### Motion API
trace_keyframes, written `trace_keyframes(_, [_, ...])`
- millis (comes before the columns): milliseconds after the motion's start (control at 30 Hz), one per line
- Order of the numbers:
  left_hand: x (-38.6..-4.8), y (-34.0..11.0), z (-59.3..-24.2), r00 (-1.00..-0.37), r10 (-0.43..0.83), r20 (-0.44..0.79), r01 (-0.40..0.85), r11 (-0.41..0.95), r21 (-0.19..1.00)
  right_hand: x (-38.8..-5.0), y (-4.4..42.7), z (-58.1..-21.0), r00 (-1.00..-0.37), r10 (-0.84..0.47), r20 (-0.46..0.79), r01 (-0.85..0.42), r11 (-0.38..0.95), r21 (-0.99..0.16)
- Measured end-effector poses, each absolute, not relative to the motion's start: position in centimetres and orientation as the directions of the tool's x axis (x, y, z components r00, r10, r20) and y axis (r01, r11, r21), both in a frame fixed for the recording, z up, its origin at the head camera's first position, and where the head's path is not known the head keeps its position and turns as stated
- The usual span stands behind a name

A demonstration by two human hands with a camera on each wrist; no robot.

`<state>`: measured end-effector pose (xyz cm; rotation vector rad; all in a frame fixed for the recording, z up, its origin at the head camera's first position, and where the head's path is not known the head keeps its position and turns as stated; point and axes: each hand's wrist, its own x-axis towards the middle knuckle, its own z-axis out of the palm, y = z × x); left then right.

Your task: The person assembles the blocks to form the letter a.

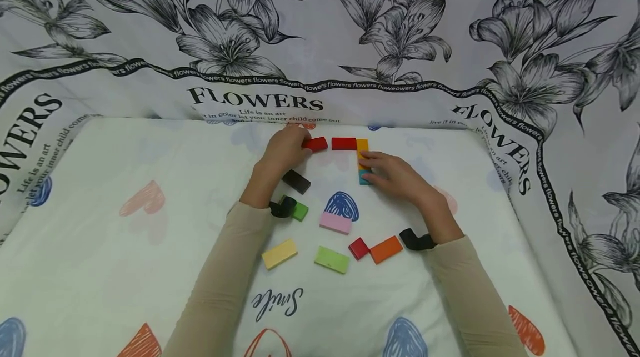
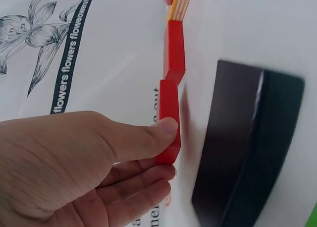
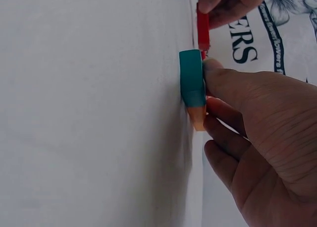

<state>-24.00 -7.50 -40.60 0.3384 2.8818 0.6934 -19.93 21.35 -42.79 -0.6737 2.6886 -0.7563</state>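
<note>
Likely a home: flower-printed fabric point(image 1: 320, 35)

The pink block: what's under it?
The pink block lies on the white sheet, overlapping a blue print, part of which shows along the block's far edge. Whatever is directly beneath the block is covered and can't be seen.

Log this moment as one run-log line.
left hand: pinches red block; right hand: touches teal block, orange block; other red block: between hands; black block: near left hand

Coloured blocks point(image 1: 335, 222) on printed cloth point(image 1: 100, 257)
</note>
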Motion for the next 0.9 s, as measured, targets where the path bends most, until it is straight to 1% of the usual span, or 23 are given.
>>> trace_keyframes(300, [-24.2, -7.0, -41.5, -0.963, 0.25, -0.097, 0.188, 0.889, 0.417, -19.9, 21.2, -43.2, -0.851, -0.513, -0.117, -0.377, 0.75, -0.544])
trace_keyframes(567, [-24.8, -5.4, -41.4, -0.952, 0.291, -0.098, 0.218, 0.866, 0.45, -19.8, 22.4, -42.8, -0.869, -0.48, -0.118, -0.357, 0.775, -0.522])
trace_keyframes(733, [-24.7, -5.8, -41.4, -0.957, 0.267, -0.111, 0.195, 0.879, 0.434, -20.0, 22.2, -43.0, -0.855, -0.504, -0.122, -0.369, 0.756, -0.541])
trace_keyframes(900, [-24.6, -6.4, -41.7, -0.956, 0.274, -0.108, 0.201, 0.876, 0.439, -20.1, 21.6, -43.1, -0.852, -0.509, -0.12, -0.373, 0.753, -0.541])
